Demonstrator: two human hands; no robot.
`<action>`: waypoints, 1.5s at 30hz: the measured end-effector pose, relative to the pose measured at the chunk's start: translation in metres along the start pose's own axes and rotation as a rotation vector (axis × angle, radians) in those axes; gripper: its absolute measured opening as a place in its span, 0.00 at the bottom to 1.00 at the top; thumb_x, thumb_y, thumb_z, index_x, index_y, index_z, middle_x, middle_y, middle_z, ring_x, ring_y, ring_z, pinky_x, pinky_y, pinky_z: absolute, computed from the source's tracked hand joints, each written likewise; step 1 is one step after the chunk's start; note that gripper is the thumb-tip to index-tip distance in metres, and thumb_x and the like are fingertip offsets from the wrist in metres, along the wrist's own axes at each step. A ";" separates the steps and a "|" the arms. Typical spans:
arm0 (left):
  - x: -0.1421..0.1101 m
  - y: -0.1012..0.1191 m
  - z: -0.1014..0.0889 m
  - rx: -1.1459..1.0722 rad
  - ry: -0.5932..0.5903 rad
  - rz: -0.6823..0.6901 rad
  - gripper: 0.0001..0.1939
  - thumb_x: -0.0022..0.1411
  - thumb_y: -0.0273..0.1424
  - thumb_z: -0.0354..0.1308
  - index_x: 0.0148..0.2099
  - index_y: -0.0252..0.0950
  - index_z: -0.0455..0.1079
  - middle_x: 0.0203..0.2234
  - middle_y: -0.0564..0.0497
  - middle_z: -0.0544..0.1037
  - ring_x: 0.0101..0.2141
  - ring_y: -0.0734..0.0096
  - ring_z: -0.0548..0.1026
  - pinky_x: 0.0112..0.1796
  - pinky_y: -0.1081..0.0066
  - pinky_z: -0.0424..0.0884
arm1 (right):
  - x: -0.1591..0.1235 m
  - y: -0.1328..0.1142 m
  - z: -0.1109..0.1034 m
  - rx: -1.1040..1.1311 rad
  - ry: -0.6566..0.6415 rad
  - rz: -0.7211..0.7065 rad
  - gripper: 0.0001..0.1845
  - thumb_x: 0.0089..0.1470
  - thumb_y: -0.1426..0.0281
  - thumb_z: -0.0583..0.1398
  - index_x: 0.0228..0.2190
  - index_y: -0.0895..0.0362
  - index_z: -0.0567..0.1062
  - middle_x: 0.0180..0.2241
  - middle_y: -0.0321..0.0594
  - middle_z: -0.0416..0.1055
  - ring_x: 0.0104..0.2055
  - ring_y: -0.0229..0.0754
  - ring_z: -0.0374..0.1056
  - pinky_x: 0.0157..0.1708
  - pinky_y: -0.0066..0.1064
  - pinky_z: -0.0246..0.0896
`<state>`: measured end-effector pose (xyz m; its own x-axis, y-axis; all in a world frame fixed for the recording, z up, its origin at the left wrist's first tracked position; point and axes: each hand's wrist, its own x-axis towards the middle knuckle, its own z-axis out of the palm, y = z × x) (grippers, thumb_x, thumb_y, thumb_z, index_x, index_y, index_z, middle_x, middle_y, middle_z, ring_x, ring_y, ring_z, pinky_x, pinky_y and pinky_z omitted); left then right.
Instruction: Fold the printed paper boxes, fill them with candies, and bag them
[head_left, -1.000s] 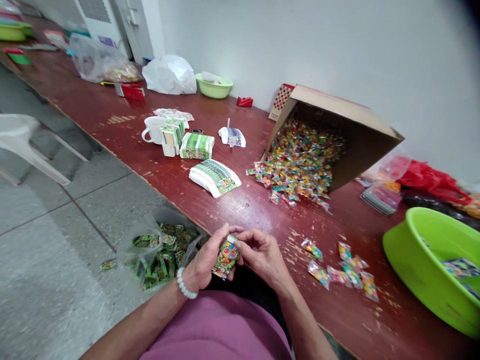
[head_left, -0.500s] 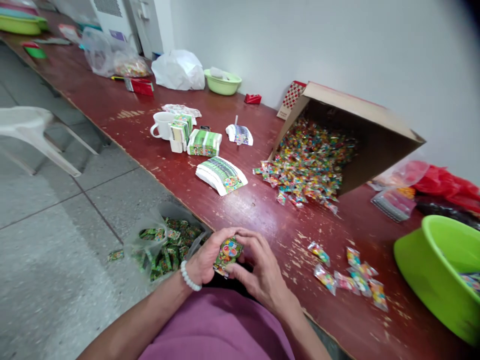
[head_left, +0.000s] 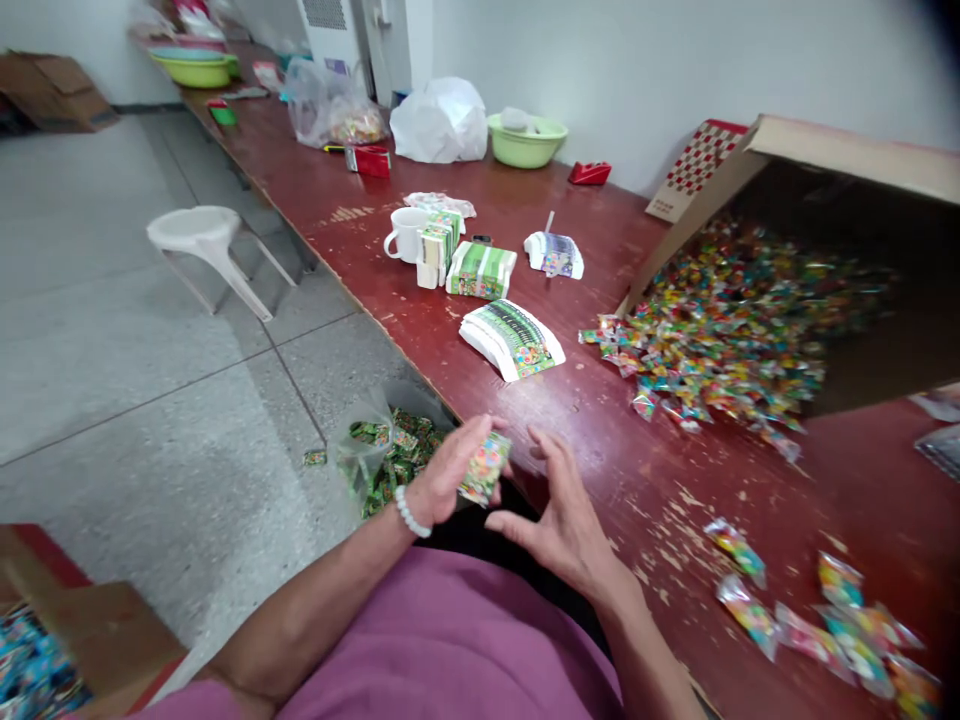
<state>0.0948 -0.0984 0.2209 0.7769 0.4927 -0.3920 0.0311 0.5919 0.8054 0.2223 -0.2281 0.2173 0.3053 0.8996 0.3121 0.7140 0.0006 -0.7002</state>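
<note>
My left hand (head_left: 448, 477), with a white bead bracelet at the wrist, is closed on a small green printed box (head_left: 485, 468) at the near edge of the red-brown table (head_left: 660, 480). Just to the right, my right hand (head_left: 556, 505) has let go of the box; its fingers are spread and curved, holding nothing. Below my left hand, a clear plastic bag (head_left: 382, 455) full of the same green boxes sits on the floor. A fanned stack of flat printed cartons (head_left: 511, 340) lies on the table ahead.
A tipped cardboard box (head_left: 825, 170) spills wrapped candies (head_left: 720, 350) at the right. Loose candy packets (head_left: 810, 615) lie at the near right. Further back are a white mug (head_left: 405, 235), carton stacks (head_left: 481, 270), a green basin (head_left: 527, 140) and plastic bags. A white stool (head_left: 206, 240) stands on the floor.
Both hands were closed around the small box; now only the left holds it and the right has opened. The view has swung left, and the green basin at the right is out of frame.
</note>
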 end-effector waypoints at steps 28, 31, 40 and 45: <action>0.147 0.096 -0.005 2.023 0.146 0.547 0.21 0.60 0.43 0.63 0.53 0.44 0.71 0.50 0.44 0.70 0.50 0.49 0.64 0.47 0.52 0.60 | -0.006 0.050 0.001 -0.183 0.196 0.065 0.07 0.61 0.68 0.60 0.41 0.54 0.76 0.40 0.43 0.76 0.43 0.49 0.69 0.44 0.41 0.64; 0.152 0.101 0.001 2.032 0.161 0.521 0.20 0.58 0.43 0.65 0.50 0.42 0.72 0.47 0.43 0.71 0.49 0.49 0.65 0.46 0.52 0.60 | -0.006 0.049 0.001 -0.169 0.199 0.059 0.07 0.60 0.69 0.60 0.41 0.55 0.76 0.40 0.43 0.76 0.43 0.48 0.69 0.44 0.41 0.64; 0.126 0.081 -0.004 2.024 0.157 0.600 0.23 0.59 0.44 0.63 0.55 0.43 0.70 0.50 0.42 0.69 0.50 0.47 0.65 0.46 0.52 0.60 | -0.006 0.049 0.001 -0.179 0.186 0.057 0.07 0.60 0.69 0.60 0.41 0.56 0.77 0.40 0.43 0.76 0.42 0.48 0.69 0.44 0.40 0.64; 0.114 0.083 -0.008 1.874 0.161 0.764 0.17 0.63 0.41 0.60 0.50 0.39 0.73 0.46 0.43 0.74 0.48 0.51 0.68 0.46 0.54 0.63 | -0.006 0.049 0.000 -0.187 0.186 0.063 0.07 0.60 0.68 0.60 0.40 0.55 0.77 0.39 0.42 0.77 0.42 0.48 0.69 0.43 0.40 0.64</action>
<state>0.1806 0.0122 0.2392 0.8955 0.3749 0.2397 0.3538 -0.9266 0.1276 0.2554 -0.2333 0.1813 0.4506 0.7999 0.3963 0.7887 -0.1487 -0.5965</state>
